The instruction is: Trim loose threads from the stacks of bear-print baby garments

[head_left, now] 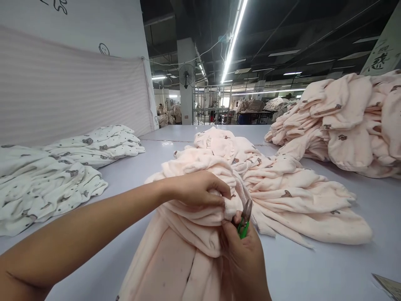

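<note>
A pale pink fleece garment point(175, 246) with small dark printed figures lies bunched in front of me on the table. My left hand point(200, 190) reaches across it, its fingers pinching a fold of the fabric. Just below and to the right, my right hand point(242, 251) grips the same fold's edge between thumb and fingers. Thread snips point(244, 221) with green handles are tucked in that right hand, blades pointing up. The part of the garment under both hands is partly hidden.
More pink fleece point(300, 196) spreads to the right, with a tall pink pile point(351, 121) behind it. White spotted fabric point(62, 175) lies on the left of the pale table point(313, 271). A flat card-like piece point(388, 286) is at the lower right corner.
</note>
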The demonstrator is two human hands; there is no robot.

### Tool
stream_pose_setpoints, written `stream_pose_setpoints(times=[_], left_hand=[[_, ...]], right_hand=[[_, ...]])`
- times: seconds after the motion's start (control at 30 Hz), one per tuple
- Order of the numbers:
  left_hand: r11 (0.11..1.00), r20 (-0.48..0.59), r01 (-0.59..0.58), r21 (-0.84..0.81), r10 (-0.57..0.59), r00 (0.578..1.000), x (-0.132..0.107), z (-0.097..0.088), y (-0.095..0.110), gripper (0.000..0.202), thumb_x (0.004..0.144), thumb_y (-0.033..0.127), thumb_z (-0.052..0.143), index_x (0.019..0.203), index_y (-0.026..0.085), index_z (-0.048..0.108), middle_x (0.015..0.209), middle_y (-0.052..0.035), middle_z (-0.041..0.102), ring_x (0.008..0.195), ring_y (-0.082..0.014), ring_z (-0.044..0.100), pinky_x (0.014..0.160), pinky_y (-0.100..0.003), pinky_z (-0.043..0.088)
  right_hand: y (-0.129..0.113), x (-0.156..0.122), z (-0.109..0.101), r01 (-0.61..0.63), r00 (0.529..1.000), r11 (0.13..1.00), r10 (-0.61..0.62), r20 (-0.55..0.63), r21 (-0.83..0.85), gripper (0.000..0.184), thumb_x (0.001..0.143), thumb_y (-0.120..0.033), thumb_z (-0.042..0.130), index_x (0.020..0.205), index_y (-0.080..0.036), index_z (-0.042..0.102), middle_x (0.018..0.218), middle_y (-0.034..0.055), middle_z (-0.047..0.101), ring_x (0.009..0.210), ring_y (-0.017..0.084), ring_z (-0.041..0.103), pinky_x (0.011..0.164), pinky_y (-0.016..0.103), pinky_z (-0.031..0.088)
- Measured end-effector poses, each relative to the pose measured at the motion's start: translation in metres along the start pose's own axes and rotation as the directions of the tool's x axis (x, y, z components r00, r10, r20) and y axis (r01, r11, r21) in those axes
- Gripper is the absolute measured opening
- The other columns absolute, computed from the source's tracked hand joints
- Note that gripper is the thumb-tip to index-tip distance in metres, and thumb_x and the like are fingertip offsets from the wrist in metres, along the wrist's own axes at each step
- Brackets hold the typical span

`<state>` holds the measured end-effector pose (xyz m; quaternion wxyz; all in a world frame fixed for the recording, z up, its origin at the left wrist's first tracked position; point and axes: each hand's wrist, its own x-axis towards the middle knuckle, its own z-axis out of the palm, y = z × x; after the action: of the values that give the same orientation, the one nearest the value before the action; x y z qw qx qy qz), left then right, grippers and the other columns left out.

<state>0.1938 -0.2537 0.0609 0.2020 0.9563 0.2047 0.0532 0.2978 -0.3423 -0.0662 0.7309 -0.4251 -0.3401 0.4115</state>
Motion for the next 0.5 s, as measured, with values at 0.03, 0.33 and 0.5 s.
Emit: stream_pose_setpoints(times=[0.03,0.33,0.5], left_hand=[[0.999,0.021,-0.001,-0.034,0.001,1.0,0.001,0.0,0.0,0.014,0.084,0.019,0.052,0.091,0.013,0.062,0.083,0.0011,0.06,0.078,-0.0107,0.052,0.07,-0.017,0.037],[0.932,0.261,0.091,-0.351,0.004,0.965,0.02,0.015,-0.028,0.024,0.086,0.036,0.048,0.076,0.015,0.054,0.064,0.0047,0.043,0.061,-0.0088,0.039,0.058,-0.018,0.035],[0.893,0.26,0.139,-0.427,-0.026,0.965,0.02,0.021,-0.035,0.025,0.086,0.034,0.048,0.07,0.014,0.054,0.062,0.0044,0.041,0.059,-0.0081,0.037,0.055,-0.017,0.034]], right_hand=[[-0.003,0.002,-0.005,-0.009,1.0,1.0,0.009,-0.008,0.015,0.024,0.069,-0.029,0.063,0.076,-0.024,0.041,0.067,-0.0069,0.044,0.058,0.01,0.046,0.055,0.019,0.042],[-0.017,0.034,-0.031,-0.141,0.99,0.99,0.141,-0.029,-0.019,0.031,0.06,-0.025,0.063,0.065,-0.023,0.033,0.053,-0.0114,0.025,0.043,0.005,0.016,0.035,0.015,0.022],[-0.013,0.023,-0.04,-0.145,0.989,0.965,0.142,-0.028,-0.217,0.025,0.067,-0.039,0.067,0.068,-0.021,0.049,0.061,-0.0057,0.041,0.051,0.009,0.037,0.043,0.017,0.034]])
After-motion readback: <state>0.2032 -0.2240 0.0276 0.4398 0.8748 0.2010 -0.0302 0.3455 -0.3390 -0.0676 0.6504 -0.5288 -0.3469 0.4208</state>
